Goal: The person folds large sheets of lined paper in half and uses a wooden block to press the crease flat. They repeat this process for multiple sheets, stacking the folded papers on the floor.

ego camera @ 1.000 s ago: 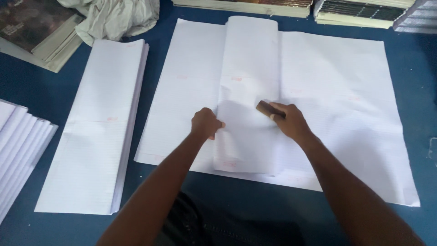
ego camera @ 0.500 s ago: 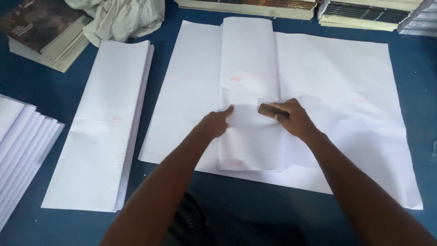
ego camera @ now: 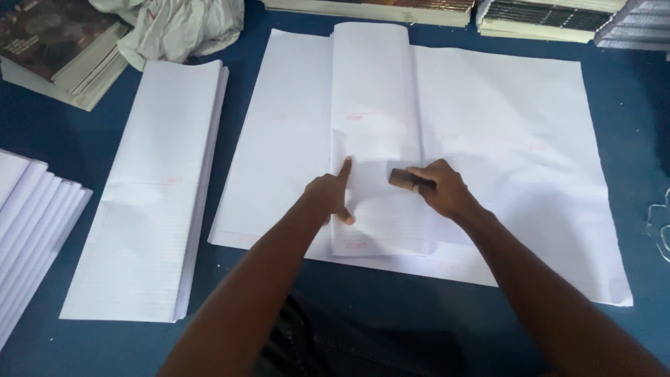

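I am seeing a tall stack of folded white sheets (ego camera: 150, 188) lying left of the work on the blue table (ego camera: 628, 139). Fanned white bundles (ego camera: 31, 223) are sitting at the left edge. Dark-covered books (ego camera: 56, 42) and crumpled cloth (ego camera: 178, 28) are resting top left, book stacks (ego camera: 551, 17) lining the far edge.

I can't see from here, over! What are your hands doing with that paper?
Left hand flat on folded sheet, forefinger out. Right hand in a grip on small brown block, pressing the fold. Nothing in the way; paper stack lies left.
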